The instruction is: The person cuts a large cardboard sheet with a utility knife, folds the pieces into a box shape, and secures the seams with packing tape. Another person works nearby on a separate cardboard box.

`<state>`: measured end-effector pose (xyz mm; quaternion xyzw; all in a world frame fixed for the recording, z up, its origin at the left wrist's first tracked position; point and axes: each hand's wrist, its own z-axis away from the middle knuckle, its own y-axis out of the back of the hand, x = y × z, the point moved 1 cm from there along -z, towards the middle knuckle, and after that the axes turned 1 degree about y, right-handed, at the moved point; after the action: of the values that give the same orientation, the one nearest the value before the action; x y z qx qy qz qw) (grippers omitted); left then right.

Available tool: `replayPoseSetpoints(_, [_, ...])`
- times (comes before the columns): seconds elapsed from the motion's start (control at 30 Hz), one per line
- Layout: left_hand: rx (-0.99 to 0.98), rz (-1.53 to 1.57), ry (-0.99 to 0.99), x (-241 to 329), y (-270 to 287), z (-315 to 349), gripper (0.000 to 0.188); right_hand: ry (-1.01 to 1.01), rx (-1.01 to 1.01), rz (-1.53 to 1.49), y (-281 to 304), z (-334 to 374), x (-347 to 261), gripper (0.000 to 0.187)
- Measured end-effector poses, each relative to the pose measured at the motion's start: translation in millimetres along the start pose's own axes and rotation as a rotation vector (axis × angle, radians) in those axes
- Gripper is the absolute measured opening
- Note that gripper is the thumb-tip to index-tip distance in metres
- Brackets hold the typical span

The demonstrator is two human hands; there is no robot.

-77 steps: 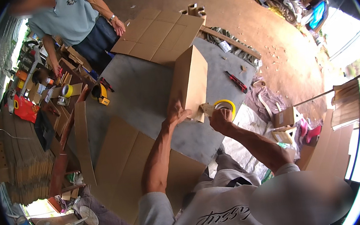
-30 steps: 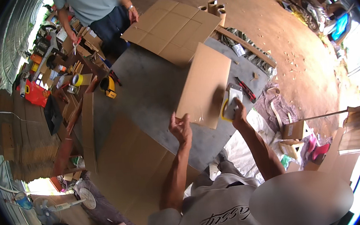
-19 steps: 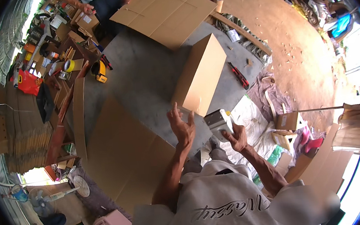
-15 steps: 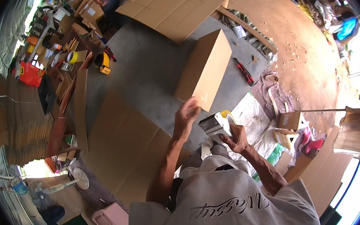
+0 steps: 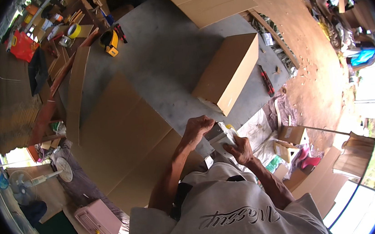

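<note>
My right hand (image 5: pixel 241 151) is wrapped round a grey-white tape dispenser (image 5: pixel 222 139) with a yellow roll, held just in front of my chest. At the dispenser's front end, my left hand (image 5: pixel 199 129) has its fingers pinched together. Whatever lies between those fingertips is too small to make out. Just beyond both hands, a closed brown cardboard box (image 5: pixel 232 69) rests on the grey tabletop (image 5: pixel 158 51), lying at a slant. Neither hand touches it. Left of my left forearm, a large flat cardboard sheet (image 5: pixel 126 141) overhangs the near side of the table.
Right of the box lies a red and black utility knife (image 5: pixel 266 81). A yellow tape dispenser (image 5: pixel 110 43) sits at the table's left, beside a red-black tool (image 5: pixel 120 33). Another cardboard sheet (image 5: pixel 209 0) covers the far edge. A white fan (image 5: pixel 25 184) stands at lower left.
My left hand has left the box's near corner and come to the dispenser's front end, its fingers closing. The other person's hands at the far side have gone out of view as the view shifted.
</note>
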<state>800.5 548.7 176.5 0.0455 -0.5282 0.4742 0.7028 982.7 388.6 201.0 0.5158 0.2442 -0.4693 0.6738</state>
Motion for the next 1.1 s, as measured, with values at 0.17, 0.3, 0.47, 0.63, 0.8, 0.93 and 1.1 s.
replayPoseSetpoints(0.17, [0.240, 0.128, 0.067, -3, 12, -2, 0.026, 0.034, -0.105, 0.008, -17, -18, -12, 0.049])
replayPoseSetpoints(0.3, [0.196, 0.074, 0.202, -12, 44, -14, 0.031, -0.139, -0.133, -0.085, -24, -32, -39, 0.049])
replayPoseSetpoints(0.47, [0.187, 0.097, 0.280, -19, 61, -36, 0.020, -0.278, -0.164, -0.133, -23, -49, -51, 0.052])
replayPoseSetpoints(0.63, [0.129, 0.097, 0.246, -23, 66, -44, 0.019, -0.304, -0.146, -0.092, -19, -57, -48, 0.056])
replayPoseSetpoints(0.8, [0.090, 0.047, 0.255, -20, 75, -52, 0.018, -0.303, -0.148, -0.093, -23, -65, -41, 0.056])
replayPoseSetpoints(0.93, [0.210, 0.010, 0.061, -20, 73, -64, 0.018, -0.276, -0.133, -0.087, -30, -68, -43, 0.046])
replayPoseSetpoints(1.1, [0.318, -0.076, -0.091, -22, 67, -83, 0.021, -0.173, -0.098, 0.097, -24, -65, -41, 0.024])
